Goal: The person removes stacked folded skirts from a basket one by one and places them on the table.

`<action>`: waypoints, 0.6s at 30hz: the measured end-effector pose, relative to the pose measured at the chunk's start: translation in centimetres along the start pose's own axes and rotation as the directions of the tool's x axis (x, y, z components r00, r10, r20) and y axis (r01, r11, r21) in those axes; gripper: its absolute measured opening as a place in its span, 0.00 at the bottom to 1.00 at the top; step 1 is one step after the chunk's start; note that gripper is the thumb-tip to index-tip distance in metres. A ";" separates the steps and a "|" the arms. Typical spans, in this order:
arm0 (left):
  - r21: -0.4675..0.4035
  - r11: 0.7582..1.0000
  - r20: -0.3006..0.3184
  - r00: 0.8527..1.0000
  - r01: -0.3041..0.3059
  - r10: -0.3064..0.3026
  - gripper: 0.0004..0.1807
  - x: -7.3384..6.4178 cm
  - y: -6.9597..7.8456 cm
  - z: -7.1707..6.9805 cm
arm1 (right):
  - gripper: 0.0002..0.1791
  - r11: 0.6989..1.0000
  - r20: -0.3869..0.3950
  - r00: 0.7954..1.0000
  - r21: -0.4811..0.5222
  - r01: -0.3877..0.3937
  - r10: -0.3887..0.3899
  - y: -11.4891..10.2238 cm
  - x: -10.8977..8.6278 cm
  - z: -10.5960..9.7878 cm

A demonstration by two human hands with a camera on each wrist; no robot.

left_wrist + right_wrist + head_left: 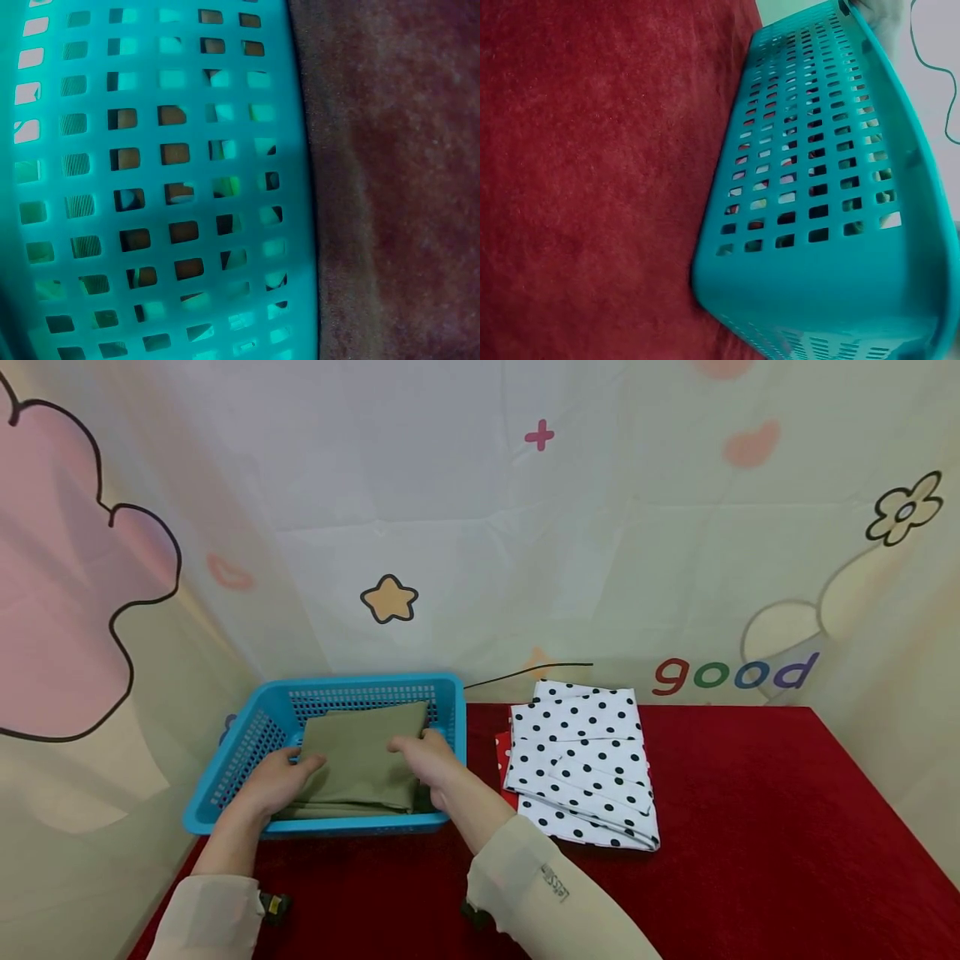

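Note:
A folded olive-green cloth [360, 760] lies in a blue plastic basket [322, 828], over more olive fabric [337, 811]. At the cloth's left edge is my left hand [272, 783], its thumb over the top and its fingers along the side. My right hand [433, 762] holds the right edge, thumb on top; its other fingers are mostly hidden. In the left wrist view, the perforated basket wall [157, 176] blocks sight of the hand. The right wrist view shows the basket's outside [817, 277], with part of a hand [883, 15] beyond the rim.
To the basket's right lies a stack of folded white cloth with black dots [581, 760]. A red dotted cloth [503, 758] peeks out beneath it. Red fabric [735, 827] covers the table, and a printed curtain [480, 568] hangs behind and at both sides.

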State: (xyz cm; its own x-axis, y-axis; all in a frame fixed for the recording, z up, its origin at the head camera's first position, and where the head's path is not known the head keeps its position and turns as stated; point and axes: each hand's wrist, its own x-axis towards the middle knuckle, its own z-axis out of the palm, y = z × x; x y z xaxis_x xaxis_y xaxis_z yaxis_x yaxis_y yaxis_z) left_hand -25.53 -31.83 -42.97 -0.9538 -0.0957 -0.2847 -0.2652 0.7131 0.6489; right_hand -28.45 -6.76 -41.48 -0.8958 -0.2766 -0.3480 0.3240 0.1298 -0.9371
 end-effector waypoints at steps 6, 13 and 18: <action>-0.009 1.000 -0.008 1.000 0.002 -0.002 0.47 -0.1 -0.1 0.2 | 0.45 1.000 0.048 0.999 0.018 -0.010 0.009 0.3 0.5 -0.1; -0.016 1.000 -0.032 0.999 0.026 -0.027 0.47 -0.1 0.1 0.1 | 0.41 0.999 0.120 0.993 0.030 -0.019 0.015 0.6 1.1 0.1; -0.030 0.999 -0.044 0.999 0.027 -0.029 0.47 0.0 0.1 0.0 | 0.47 1.000 0.181 0.983 0.021 -0.022 0.018 0.8 1.6 0.3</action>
State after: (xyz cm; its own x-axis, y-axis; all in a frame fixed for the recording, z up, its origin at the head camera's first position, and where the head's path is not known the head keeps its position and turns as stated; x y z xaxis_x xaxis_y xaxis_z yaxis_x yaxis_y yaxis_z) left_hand -25.50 -31.79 -42.92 -0.9511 -0.1463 -0.2721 -0.2953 0.6893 0.6615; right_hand -29.50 -7.36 -42.79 -0.8200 -0.4416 -0.3641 0.3504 0.1156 -0.9294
